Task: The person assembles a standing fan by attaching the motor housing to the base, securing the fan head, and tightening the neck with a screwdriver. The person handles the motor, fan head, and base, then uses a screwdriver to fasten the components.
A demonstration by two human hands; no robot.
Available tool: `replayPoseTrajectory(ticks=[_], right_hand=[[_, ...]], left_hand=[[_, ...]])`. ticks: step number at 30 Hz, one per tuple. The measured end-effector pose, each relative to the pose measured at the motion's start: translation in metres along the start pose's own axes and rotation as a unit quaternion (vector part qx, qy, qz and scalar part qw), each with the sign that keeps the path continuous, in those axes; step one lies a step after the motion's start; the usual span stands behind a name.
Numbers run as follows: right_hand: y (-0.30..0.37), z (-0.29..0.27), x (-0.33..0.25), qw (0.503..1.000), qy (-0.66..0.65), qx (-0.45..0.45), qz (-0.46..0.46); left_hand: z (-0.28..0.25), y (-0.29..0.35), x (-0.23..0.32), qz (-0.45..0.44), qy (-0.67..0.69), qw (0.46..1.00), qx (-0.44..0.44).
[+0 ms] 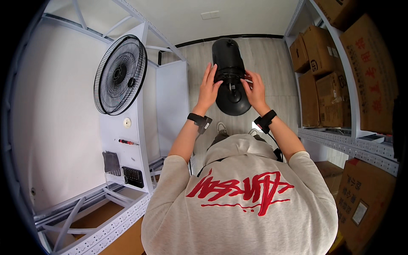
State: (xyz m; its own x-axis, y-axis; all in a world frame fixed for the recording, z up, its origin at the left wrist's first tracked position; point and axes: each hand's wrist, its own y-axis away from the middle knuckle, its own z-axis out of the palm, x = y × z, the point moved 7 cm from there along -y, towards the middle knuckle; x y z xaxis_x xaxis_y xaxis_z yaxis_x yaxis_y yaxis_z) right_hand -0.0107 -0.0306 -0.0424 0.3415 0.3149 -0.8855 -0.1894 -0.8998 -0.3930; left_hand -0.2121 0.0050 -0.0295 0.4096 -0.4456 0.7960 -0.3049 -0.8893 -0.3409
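Observation:
A black electric fan body stands on the floor ahead of me, without a grille or blades on its head; its round base shows below. A short metal shaft juts from the near end of the housing. My left hand holds the left side of that end, fingers long against it and thumb near the shaft. From the other side, my right hand has thumb and fingers curved on its edge. Both hands touch the fan; the undersides of the fingers are partly hidden.
On the left shelf stand a round black fan grille, a white round piece, a red-and-black screwdriver, a grey pouch and a black bit case. Cardboard boxes fill the right rack. A wall closes the far end.

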Motion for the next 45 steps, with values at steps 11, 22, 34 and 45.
replayPoseTrajectory(ticks=[11,22,34,45], right_hand=[[0.005,0.001,0.0,0.999,0.009,0.026,-0.027],[0.005,-0.003,-0.004,0.999,0.013,0.025,-0.027],[-0.01,-0.004,-0.011,1.0,0.001,0.002,-0.028],[-0.013,-0.01,-0.018,0.996,0.033,-0.001,-0.083]], left_hand=[[-0.004,-0.001,0.014,0.046,-0.044,0.998,0.005],[-0.005,-0.001,0.028,0.07,-0.041,0.996,0.032],[-0.006,0.002,0.038,0.039,-0.041,0.996,0.066],[-0.003,-0.005,0.047,0.079,-0.055,0.994,0.058]])
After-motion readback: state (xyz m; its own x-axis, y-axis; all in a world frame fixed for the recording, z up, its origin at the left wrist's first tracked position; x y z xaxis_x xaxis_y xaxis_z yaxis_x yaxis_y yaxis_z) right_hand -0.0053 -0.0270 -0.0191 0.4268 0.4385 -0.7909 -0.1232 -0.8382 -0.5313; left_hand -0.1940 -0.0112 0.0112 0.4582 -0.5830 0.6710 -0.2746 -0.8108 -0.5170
